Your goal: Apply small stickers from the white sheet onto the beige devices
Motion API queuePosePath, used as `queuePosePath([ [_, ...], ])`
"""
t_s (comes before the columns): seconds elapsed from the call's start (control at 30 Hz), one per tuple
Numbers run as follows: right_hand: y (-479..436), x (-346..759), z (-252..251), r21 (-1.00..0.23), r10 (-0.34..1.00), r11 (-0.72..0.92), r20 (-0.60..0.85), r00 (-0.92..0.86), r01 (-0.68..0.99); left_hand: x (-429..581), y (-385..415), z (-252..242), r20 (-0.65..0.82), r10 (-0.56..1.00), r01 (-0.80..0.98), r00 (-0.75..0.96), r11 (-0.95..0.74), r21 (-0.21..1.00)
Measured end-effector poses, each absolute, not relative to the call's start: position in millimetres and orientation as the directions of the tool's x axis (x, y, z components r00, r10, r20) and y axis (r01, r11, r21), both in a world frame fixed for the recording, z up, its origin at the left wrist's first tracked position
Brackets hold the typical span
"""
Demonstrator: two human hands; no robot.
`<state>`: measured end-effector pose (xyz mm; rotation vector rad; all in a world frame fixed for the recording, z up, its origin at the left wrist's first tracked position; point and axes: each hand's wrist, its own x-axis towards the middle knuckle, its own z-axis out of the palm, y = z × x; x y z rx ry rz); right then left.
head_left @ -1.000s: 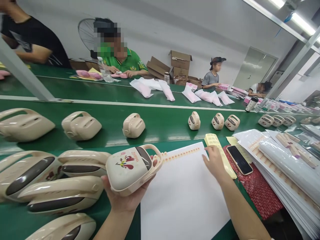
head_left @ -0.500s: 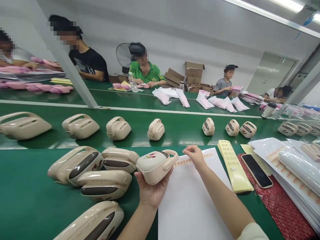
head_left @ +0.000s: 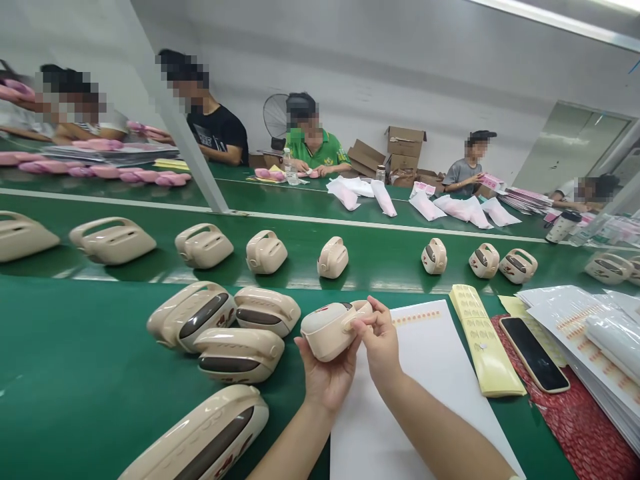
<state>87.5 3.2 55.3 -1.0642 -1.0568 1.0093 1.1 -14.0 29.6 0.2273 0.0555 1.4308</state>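
My left hand [head_left: 327,377] holds a small cream handled device [head_left: 325,337] from below, its pale panel with a red print facing up. My right hand [head_left: 383,340] is closed at the device's handle end, with the thumb against the round handle joint and the fingers by the handle. Whether anything small sits under that thumb is hidden. Beneath the right forearm lies a white sheet [head_left: 420,373] with a row of small orange stickers [head_left: 420,318] along its top. Several similar cream devices [head_left: 240,360] with dark windows stand to the left of my hands.
A line of cream devices [head_left: 203,245] stands on the green belt [head_left: 300,283] ahead. On the right are a yellow sticker strip [head_left: 485,347], a phone [head_left: 535,353], red bubble wrap [head_left: 575,413] and stacked sheets in plastic [head_left: 590,327]. Several co-workers sit across the belt.
My right hand has moved left from the sticker row to the device's handle and closed on it. The device is tilted slightly differently in my left hand. The view has swung left.
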Motion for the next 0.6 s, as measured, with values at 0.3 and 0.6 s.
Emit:
queuePosePath([
  [0.3,4.7,90.0,52.4,-0.962,0.949,0.274,0.266,0.171,-0.021,1.5,-14.6,27.0,0.088,0.985,-0.971,0.151,0.131,0.201],
  [0.6,3.4,94.6,53.7,-0.917,0.906,0.358,0.387,0.171,0.177,0.4,-15.0,24.8,0.095,0.972,-0.964,0.214,0.195,0.179],
])
